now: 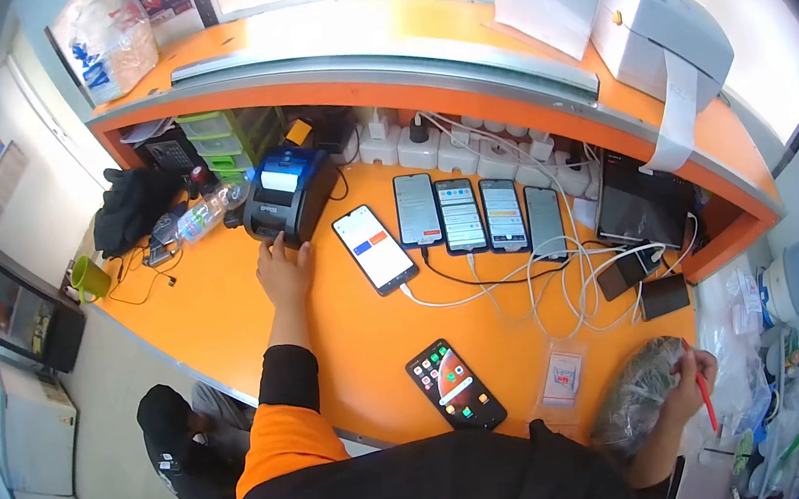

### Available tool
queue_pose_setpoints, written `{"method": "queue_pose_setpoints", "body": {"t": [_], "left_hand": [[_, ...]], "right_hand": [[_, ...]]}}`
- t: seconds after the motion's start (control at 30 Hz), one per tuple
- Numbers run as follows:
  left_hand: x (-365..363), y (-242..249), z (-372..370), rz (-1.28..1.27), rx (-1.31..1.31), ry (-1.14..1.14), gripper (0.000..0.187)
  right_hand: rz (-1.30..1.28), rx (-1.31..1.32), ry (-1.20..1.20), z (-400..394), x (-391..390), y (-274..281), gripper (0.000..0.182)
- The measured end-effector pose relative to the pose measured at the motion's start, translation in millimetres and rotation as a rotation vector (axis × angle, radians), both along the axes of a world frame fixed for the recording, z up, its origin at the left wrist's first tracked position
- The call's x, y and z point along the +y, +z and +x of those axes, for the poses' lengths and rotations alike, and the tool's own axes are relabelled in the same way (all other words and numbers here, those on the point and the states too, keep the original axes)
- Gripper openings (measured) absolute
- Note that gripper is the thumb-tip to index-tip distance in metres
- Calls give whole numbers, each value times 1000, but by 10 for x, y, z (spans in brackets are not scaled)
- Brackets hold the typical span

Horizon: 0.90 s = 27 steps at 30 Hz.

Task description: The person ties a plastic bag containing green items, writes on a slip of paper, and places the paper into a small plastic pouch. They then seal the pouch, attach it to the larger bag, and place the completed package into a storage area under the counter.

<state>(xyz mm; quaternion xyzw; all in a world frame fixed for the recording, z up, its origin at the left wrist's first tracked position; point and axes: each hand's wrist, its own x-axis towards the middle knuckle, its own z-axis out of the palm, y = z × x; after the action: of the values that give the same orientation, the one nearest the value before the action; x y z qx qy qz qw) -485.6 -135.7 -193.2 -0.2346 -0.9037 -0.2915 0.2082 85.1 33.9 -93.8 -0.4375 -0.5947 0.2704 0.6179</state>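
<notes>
My left hand (283, 267) lies open at the front edge of a black receipt printer (279, 210), fingers stretched toward it; the fingertips seem to touch its lower front. White paper shows in the printer's top. At the lower right, my right hand (682, 388) is closed around a red pen (706, 393), above a clear plastic bag (630, 389) with something dark inside. Right of the printer lies a phone (375, 249) with a bright white screen, plugged into a cable. Closer to my body is another lit phone (456, 383) showing app icons.
Several phones (461, 215) stand in a row before power sockets (417, 149). White cables (570, 277) tangle at the right. A plastic bottle (201, 213) and green drawers (221, 137) are at the left. A person in a black cap (168, 421) is low beside the desk (187, 318).
</notes>
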Motion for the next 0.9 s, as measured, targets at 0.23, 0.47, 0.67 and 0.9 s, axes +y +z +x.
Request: {"method": "queue_pose_setpoints", "body": {"t": [0.23, 0.47, 0.67, 0.9], "left_hand": [[-5, 2, -4, -16, 89, 4, 51], [18, 130, -117, 192, -49, -16, 46], [498, 696, -1035, 201, 241, -130, 48], [638, 813, -1485, 17, -336, -264, 65]], "right_hand": [[-93, 12, 12, -22, 24, -183, 15], [-138, -99, 6, 65, 34, -188, 16], [-167, -99, 52, -15, 15, -157, 13], [-183, -114, 45, 12, 65, -212, 9]]}}
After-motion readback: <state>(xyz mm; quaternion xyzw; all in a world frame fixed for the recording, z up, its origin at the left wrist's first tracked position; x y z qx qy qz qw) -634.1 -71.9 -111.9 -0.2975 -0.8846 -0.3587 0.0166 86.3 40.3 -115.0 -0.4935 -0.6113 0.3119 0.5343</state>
